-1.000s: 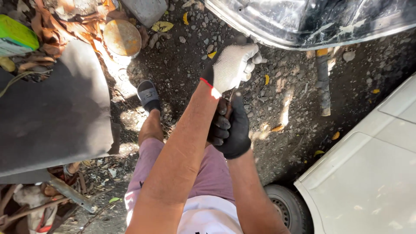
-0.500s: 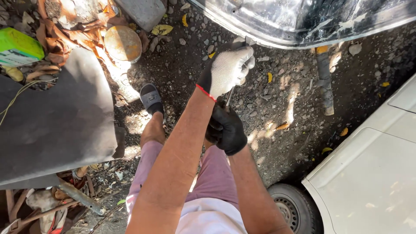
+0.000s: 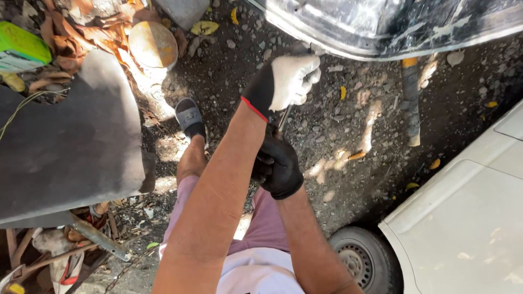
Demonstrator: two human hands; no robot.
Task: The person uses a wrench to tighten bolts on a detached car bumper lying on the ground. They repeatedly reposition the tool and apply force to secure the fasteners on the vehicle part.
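- While the left hand (image 3: 286, 81) in its white-and-black glove has stayed clenched at the top of a thin metal tool (image 3: 284, 118), by the edge of the shiny car body (image 3: 392, 32), the view has crept closer.
- Lower down, the right hand (image 3: 278, 163) — black-gloved — still grips the tool's handle end.
- Nothing else has shifted since a second ago, so the work looks held in place: sandalled foot (image 3: 190, 117) planted on gravel (image 3: 338, 109), white car (image 3: 468, 218) beside.

Gravel ground (image 3: 348, 130): yellow leaves (image 3: 202, 27), round rusty disc (image 3: 153, 43), taped stick (image 3: 411, 98), sandalled foot (image 3: 190, 117).
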